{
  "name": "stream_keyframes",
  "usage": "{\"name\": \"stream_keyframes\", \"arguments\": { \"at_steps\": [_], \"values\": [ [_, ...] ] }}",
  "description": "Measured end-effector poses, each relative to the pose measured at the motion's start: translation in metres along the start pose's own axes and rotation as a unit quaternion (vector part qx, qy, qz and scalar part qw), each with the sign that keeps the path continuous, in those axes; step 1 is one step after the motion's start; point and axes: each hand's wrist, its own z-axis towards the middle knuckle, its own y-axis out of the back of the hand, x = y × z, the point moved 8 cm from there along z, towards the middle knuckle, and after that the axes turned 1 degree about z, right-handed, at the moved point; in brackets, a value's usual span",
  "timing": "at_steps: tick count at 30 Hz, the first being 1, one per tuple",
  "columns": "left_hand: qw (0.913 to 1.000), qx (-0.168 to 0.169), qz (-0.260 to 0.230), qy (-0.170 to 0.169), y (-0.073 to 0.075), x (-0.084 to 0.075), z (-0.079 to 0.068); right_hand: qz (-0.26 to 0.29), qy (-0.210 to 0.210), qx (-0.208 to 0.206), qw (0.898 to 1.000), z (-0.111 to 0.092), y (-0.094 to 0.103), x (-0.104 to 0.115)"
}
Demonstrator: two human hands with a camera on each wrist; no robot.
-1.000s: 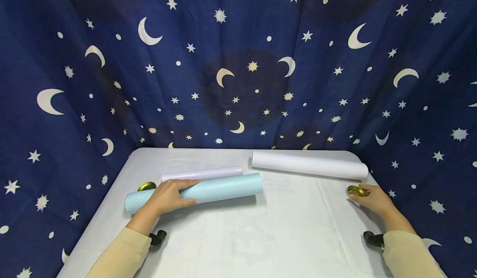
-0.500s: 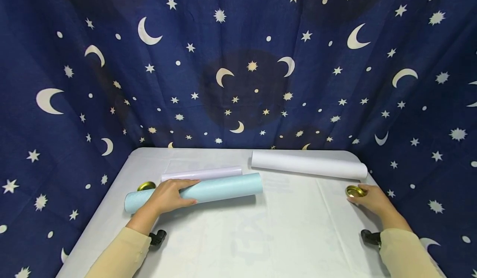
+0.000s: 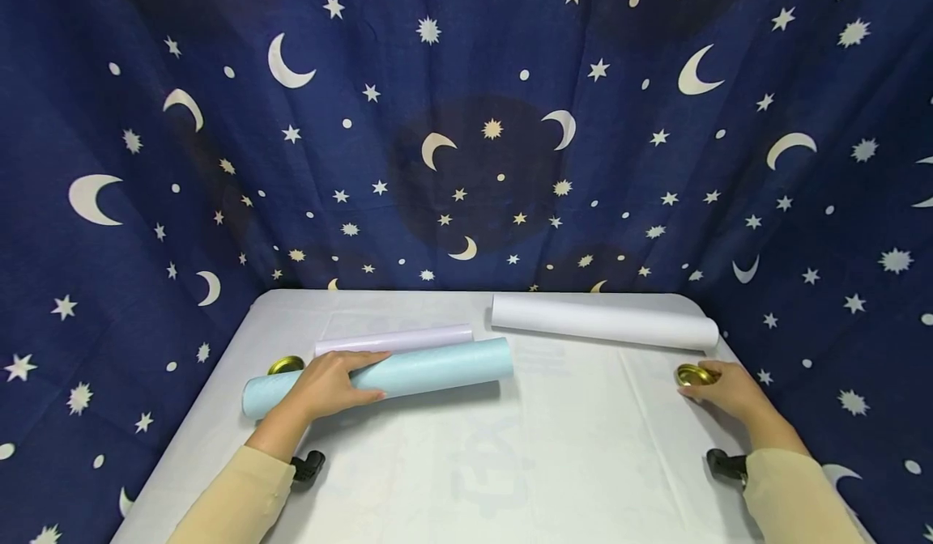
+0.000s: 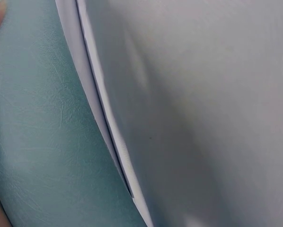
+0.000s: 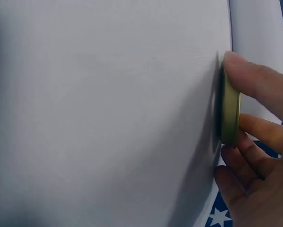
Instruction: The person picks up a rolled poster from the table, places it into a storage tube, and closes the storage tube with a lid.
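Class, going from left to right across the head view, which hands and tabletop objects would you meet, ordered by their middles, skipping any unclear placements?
Partly hidden round gold metallic lid, bare left hand, slim glossy lavender roll, thick white roll, hand-held round gold metallic lid, bare right hand.

Bright, clear head view; dimmer, greyer wrist views.
A soft shadow lies along the light-blue roll (image 3: 445,367); dark blur smudges the right wrist view's left edge.

The left hand (image 3: 328,384) grips a blue roll (image 3: 445,367), the right hand (image 3: 738,392) a gold lid (image 3: 688,373).
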Motion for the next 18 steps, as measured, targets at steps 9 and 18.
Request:
{"name": "stream_keyframes", "arguments": {
  "at_steps": [9, 18],
  "values": [
    [0.9999, -0.006, 0.002, -0.009, 0.0, -0.003, 0.0, -0.004, 0.035, 0.001, 0.999, -0.012, 0.005, 0.015],
    [0.9998, -0.011, 0.004, -0.013, 0.002, -0.001, -0.001, 0.012, 0.047, 0.042, 0.998, -0.015, 0.008, 0.028]
  ]
}}
